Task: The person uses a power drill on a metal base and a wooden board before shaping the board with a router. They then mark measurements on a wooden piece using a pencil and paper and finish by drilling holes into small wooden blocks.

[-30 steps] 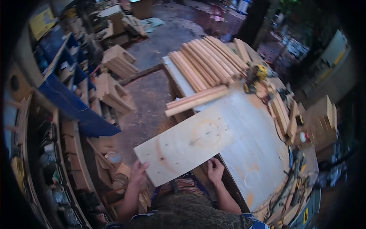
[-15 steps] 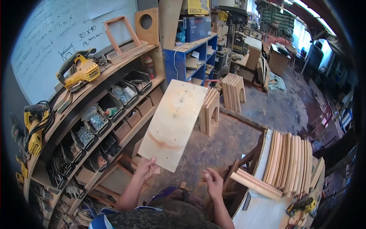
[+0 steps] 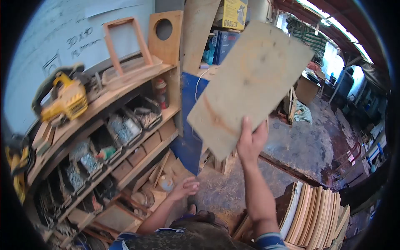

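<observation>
A rectangular plywood board (image 3: 250, 83) with small dark spots and a reddish-brown streak is held up, tilted, in front of the blue shelf unit. My right hand (image 3: 252, 141) grips its lower right edge, with the thumb on the face towards me and the other fingers partly hidden behind it. Low on the left, my left hand (image 3: 185, 188) is off the board, its fingers apart and nothing in them. It is nearest to the lower shelves and the wood offcuts (image 3: 160, 171).
Bins of screws (image 3: 125, 129) fill the left shelves, below a yellow circular saw (image 3: 68, 100) and a wooden frame (image 3: 129, 46). Curved wooden slats (image 3: 312, 212) stand in a row at lower right. A whiteboard (image 3: 46, 37) hangs at upper left.
The board has moved up and to the right and is now in my right hand. My left hand has let go and is lower. The view has shifted closer to the left shelves.
</observation>
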{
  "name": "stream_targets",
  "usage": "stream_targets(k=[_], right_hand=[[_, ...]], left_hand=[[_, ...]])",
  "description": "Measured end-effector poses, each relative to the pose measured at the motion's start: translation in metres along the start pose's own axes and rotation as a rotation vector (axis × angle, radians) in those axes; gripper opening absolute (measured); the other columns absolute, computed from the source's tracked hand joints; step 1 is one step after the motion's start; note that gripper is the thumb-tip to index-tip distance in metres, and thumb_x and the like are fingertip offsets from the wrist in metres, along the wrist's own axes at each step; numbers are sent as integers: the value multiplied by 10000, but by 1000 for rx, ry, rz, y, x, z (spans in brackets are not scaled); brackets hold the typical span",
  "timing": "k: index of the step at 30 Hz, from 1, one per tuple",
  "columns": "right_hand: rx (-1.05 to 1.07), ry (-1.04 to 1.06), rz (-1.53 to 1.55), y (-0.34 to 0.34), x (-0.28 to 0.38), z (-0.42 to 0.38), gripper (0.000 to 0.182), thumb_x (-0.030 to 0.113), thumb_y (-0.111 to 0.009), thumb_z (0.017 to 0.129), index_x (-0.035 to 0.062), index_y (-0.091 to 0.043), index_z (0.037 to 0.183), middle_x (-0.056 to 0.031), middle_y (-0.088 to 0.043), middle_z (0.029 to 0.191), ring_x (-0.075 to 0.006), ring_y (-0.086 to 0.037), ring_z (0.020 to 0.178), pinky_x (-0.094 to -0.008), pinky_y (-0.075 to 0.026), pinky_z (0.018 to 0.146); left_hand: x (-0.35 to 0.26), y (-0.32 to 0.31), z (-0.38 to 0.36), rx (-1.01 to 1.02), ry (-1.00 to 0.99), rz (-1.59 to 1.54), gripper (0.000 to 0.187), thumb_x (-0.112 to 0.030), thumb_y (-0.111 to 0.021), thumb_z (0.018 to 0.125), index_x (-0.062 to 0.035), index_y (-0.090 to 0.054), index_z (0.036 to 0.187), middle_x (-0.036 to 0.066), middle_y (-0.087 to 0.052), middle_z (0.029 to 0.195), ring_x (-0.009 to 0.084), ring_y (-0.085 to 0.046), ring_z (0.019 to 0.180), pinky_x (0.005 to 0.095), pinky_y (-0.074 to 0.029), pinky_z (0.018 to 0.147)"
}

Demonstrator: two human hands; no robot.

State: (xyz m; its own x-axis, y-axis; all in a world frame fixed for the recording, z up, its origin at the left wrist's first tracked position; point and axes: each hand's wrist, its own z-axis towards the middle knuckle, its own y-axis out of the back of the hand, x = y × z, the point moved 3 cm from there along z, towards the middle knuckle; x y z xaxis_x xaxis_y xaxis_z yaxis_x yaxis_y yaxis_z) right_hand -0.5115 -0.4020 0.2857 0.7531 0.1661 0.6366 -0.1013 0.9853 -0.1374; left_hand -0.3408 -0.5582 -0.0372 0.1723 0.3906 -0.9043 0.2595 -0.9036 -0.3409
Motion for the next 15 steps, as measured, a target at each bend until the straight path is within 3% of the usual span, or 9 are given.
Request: stream_targets(k=[2, 4, 6, 8, 9, 10, 11, 12, 15], right_hand=[[49, 57, -84, -45, -19, 78, 336, 92, -606, 996, -47, -594, 1301, -178, -708, 1163, -228, -671, 1068, -351, -506, 945], [32, 201, -30, -105, -46, 149, 332, 108, -644, 973, -37, -606, 1269, -184, -732, 1109, -240, -698, 1021, -356, -516, 927], [19, 159, -202, -158, -65, 206, 332, 141, -698, 929, -27, -627, 1206, -205, -744, 1041, -291, -726, 964, -388, -549, 883], [101, 236, -169, -211, -94, 238, 346, 185, -758, 871, -15, -651, 1132, -222, -741, 1008, -363, -729, 916, -440, -576, 832], [182, 301, -145, -239, -125, 251, 371, 278, -751, 877, -16, -690, 1096, -229, -740, 979, -383, -724, 922, -441, -575, 819], [321, 278, -386, -271, -150, 266, 467, 362, -779, 847, -16, -702, 1112, -238, -740, 1032, -384, -727, 973, -454, -587, 860], [558, 41, -553, -281, -144, 268, 531, 420, -792, 826, -21, -719, 1114, -242, -738, 1080, -387, -726, 1022, -465, -589, 895], [685, -50, -727, -282, -131, 265, 530, 438, -810, 810, -15, -745, 1077, -236, -738, 1105, -398, -722, 1043, -478, -590, 897], [738, 85, -873, -285, -120, 260, 293, 178, -706, 826, 29, -778, 1067, -207, -752, 1108, -372, -724, 1095, -484, -577, 946]], left_hand=[[13, 30, 36, -69, 46, 93, 605, -217, -732, 983, -15, -454, 1481, 118, -652, 1332, 192, -651, 1157, 327, -554, 935], [16, 47, 58, -120, 65, 155, 558, -199, -728, 982, -8, -495, 1452, 112, -657, 1323, 184, -652, 1142, 310, -555, 916], [26, 84, 80, -261, 30, 137, 495, -176, -731, 975, -1, -550, 1401, 126, -663, 1299, 185, -651, 1133, 307, -557, 891], [17, 106, 87, -326, 26, 174, 491, -166, -733, 971, 0, -552, 1398, 136, -663, 1295, 191, -653, 1133, 310, -559, 879], [10, 114, 93, -385, 5, 203, 488, -156, -734, 968, 0, -555, 1394, 146, -662, 1290, 197, -654, 1133, 313, -560, 868], [5, 119, 98, -344, 15, 224, 488, -156, -734, 968, 0, -555, 1394, 146, -662, 1290, 197, -654, 1133, 313, -560, 868], [0, 127, 98, -408, -17, 275, 496, -154, -737, 964, 0, -552, 1397, 151, -662, 1285, 204, -655, 1132, 317, -562, 864], [-3, 133, 98, -454, -46, 326, 504, -153, -740, 961, 0, -549, 1401, 156, -662, 1280, 212, -656, 1131, 321, -564, 860], [8, 155, 112, -450, 41, 355, 553, -148, -742, 952, -21, -522, 1443, 179, -639, 1315, 270, -660, 1146, 343, -569, 909]])
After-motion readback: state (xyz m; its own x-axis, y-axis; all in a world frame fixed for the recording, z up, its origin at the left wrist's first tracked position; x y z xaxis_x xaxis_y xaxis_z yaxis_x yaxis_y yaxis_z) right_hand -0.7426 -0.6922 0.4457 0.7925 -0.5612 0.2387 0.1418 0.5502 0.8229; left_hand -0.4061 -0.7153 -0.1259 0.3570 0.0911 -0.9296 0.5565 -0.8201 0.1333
